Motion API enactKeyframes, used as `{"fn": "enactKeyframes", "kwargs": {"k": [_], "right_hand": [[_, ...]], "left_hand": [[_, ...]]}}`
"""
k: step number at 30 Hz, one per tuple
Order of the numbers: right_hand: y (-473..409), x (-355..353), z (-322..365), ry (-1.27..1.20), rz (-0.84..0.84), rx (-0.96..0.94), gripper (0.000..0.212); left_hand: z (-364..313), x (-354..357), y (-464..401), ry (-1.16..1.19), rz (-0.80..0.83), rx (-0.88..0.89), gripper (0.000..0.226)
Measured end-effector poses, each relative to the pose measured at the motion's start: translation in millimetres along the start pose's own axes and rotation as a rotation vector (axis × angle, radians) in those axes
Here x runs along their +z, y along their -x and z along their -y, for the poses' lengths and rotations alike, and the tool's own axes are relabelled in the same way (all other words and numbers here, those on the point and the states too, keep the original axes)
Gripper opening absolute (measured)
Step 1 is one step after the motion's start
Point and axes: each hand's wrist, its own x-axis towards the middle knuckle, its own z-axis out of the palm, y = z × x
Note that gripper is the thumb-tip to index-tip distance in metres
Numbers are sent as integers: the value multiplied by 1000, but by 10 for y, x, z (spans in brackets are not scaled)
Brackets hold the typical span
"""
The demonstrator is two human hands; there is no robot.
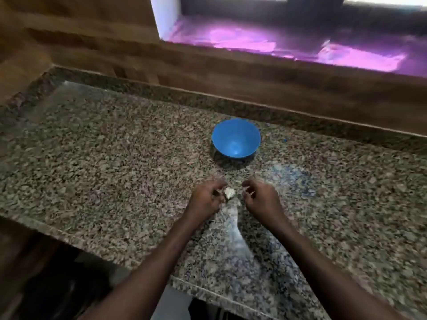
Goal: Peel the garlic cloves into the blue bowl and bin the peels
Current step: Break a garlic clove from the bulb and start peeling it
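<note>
A blue bowl (236,137) stands upright on the speckled granite counter (115,162), and its inside looks bare. Nearer to me, both hands hover close together above the counter. My left hand (206,198) has its fingers curled round a pale garlic piece (230,193) that sticks out on its right side. My right hand (260,197) is a short gap to the right of it, with fingers curled and a small pale scrap pinched at the fingertips; blur hides what the scrap is.
A raised granite lip and a wooden ledge (277,88) run along the back of the counter, under a window sill lit purple (300,46). The counter's front edge (76,239) drops off at the lower left to a dark space below.
</note>
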Motion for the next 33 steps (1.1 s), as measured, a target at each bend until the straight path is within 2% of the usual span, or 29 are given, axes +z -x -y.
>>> {"fn": "enactKeyframes", "kwargs": {"k": [5,9,12,14,16,19,25,29,33], "right_hand": [[-63,300,-104,-119,72,133,20],[-71,409,-117,-165,34,171,16],[-98,420,-107,-256,37,258,16],[-104,368,-76,-376,48,330,15],[-73,297,-5,-622,46,419,12],[5,227,93,-940,32,517,12],[82,210,154,-1142,61,570,22],[43,197,173,-1179,29,603,22],[-13,133,160,-1216,74,673,23]], "left_hand": [[86,187,-128,-62,118,-8,47],[107,191,-177,31,99,-32,36],[147,176,-204,188,76,-119,31],[171,137,-200,391,83,-244,29],[139,74,-192,591,118,-344,26],[91,-7,-208,699,158,-384,25],[47,-57,-182,690,120,-349,18],[78,-100,-193,688,199,-321,12],[126,-172,-280,652,216,-308,8]]}}
